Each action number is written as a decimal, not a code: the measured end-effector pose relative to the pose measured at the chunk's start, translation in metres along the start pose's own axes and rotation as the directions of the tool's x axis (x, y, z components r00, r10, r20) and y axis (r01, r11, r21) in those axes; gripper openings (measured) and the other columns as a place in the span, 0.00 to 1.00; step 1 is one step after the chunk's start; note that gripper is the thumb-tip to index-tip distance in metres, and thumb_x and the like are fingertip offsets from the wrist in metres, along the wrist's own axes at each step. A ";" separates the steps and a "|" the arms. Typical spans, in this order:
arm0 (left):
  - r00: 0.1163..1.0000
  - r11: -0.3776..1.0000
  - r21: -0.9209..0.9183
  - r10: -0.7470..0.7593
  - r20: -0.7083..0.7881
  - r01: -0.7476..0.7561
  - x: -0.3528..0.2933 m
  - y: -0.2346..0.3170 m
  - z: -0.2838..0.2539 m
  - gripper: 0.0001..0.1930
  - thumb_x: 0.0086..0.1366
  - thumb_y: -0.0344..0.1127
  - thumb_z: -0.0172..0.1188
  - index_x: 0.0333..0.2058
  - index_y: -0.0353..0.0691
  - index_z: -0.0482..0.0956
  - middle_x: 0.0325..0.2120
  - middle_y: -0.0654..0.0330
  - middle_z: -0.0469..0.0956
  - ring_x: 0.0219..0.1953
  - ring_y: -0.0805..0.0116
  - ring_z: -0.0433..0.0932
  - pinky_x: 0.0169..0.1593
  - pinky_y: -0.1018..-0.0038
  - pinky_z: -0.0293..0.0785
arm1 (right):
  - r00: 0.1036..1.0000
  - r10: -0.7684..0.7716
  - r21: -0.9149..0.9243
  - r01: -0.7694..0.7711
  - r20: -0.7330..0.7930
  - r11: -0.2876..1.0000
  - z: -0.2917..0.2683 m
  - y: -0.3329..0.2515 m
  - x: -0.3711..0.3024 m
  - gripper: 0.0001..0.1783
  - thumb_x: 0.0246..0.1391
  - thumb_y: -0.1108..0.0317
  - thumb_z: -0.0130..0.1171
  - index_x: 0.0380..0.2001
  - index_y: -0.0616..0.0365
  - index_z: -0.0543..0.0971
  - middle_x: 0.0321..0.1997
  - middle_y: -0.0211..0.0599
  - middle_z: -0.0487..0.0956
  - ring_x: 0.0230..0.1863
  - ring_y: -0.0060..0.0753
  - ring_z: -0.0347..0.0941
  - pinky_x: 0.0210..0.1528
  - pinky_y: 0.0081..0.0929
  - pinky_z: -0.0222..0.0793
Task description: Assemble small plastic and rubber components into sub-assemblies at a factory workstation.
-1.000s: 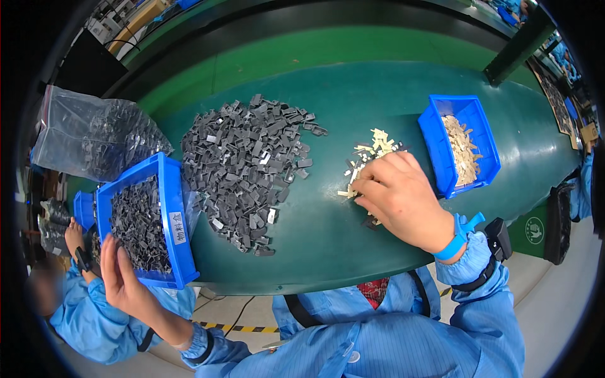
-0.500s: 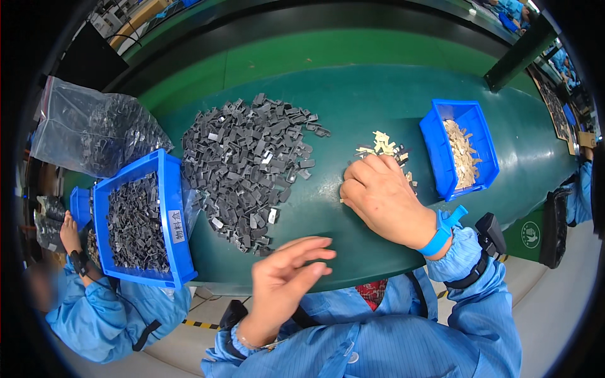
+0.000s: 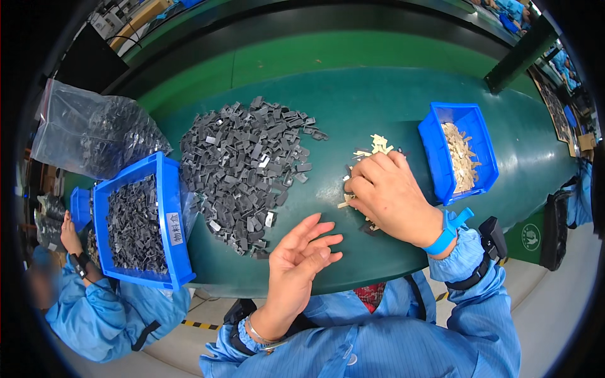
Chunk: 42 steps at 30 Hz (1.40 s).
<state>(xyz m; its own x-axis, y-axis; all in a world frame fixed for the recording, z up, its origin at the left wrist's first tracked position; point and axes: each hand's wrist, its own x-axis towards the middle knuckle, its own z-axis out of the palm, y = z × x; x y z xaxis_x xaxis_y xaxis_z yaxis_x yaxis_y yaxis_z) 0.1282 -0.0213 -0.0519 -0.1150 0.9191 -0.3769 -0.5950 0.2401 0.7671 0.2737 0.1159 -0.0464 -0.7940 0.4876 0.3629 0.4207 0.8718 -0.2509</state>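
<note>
My right hand [image 3: 396, 205] reaches down onto a small heap of cream strips [image 3: 379, 145] mixed with some dark pieces. Its fingers are bent and closed toward the thumb, and the tips hide what is between them. One cream strip [image 3: 344, 203] pokes out beside the thumb. My left hand [image 3: 297, 264] hovers over the table's near edge, palm turned inward, fingers apart and nothing in it. Left of it spreads a large pile of dark grey plastic pieces [image 3: 242, 170].
A blue bin [image 3: 435, 151] holding cream strips stands on the right. At left are a larger blue bin [image 3: 178, 252] full of dark pieces and a clear plastic bag [image 3: 69, 132] of dark parts. A co-worker's hand [image 3: 70, 234] shows at far left. A dark post [image 3: 523, 53] rises at back right.
My left hand has moved a little to the right and its fingers have spread more. My right hand has shifted slightly to the right, uncovering a cream strip by the thumb.
</note>
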 end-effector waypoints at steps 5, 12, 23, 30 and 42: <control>0.999 0.999 0.026 0.039 0.003 -0.039 0.005 -0.003 0.001 0.23 0.57 0.22 0.50 0.53 0.33 0.61 0.48 0.49 0.68 0.47 0.59 0.72 0.45 0.68 0.74 | 0.999 0.011 0.028 -0.012 0.044 1.000 0.002 0.000 0.002 0.09 0.35 0.71 0.61 0.24 0.54 0.72 0.32 0.30 0.68 0.38 0.34 0.64 0.41 0.32 0.56; 0.956 0.919 0.275 0.294 0.006 -0.284 0.012 -0.004 0.001 0.25 0.55 0.19 0.52 0.53 0.32 0.61 0.45 0.51 0.69 0.43 0.65 0.73 0.42 0.73 0.75 | 1.000 -0.004 0.212 0.000 0.020 0.977 0.000 0.003 0.006 0.08 0.34 0.74 0.59 0.22 0.53 0.72 0.26 0.29 0.70 0.35 0.33 0.66 0.39 0.30 0.57; 0.857 0.406 0.828 0.489 0.162 -0.388 0.028 0.000 0.008 0.19 0.53 0.21 0.57 0.46 0.34 0.71 0.34 0.56 0.72 0.24 0.76 0.75 0.24 0.82 0.75 | 0.991 0.055 0.511 -0.108 0.119 0.853 -0.007 0.004 0.009 0.09 0.37 0.76 0.61 0.25 0.59 0.74 0.22 0.33 0.72 0.27 0.34 0.68 0.32 0.27 0.62; 0.994 0.975 0.196 0.102 0.040 -0.108 0.021 0.005 0.013 0.12 0.57 0.28 0.57 0.41 0.30 0.74 0.27 0.59 0.76 0.23 0.77 0.74 0.27 0.82 0.74 | 0.999 0.026 0.577 -0.035 0.025 0.816 -0.009 -0.011 0.005 0.11 0.36 0.74 0.63 0.27 0.60 0.74 0.22 0.33 0.72 0.24 0.33 0.69 0.29 0.27 0.64; 0.993 0.987 0.108 0.116 0.015 -0.116 0.009 0.012 0.010 0.08 0.59 0.29 0.55 0.31 0.28 0.77 0.25 0.51 0.77 0.19 0.70 0.75 0.21 0.79 0.73 | 0.999 0.022 0.626 -0.041 0.038 0.779 -0.021 -0.019 -0.002 0.12 0.36 0.73 0.64 0.28 0.60 0.75 0.22 0.33 0.73 0.25 0.33 0.69 0.28 0.27 0.64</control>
<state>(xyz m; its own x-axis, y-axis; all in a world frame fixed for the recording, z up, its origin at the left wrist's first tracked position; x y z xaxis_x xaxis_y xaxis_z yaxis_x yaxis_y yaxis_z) 0.1285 -0.0071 -0.0407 -0.1713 0.9452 -0.2781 -0.4884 0.1636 0.8571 0.2768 0.0997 -0.0231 -0.8009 0.5045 0.3225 0.0859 0.6299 -0.7719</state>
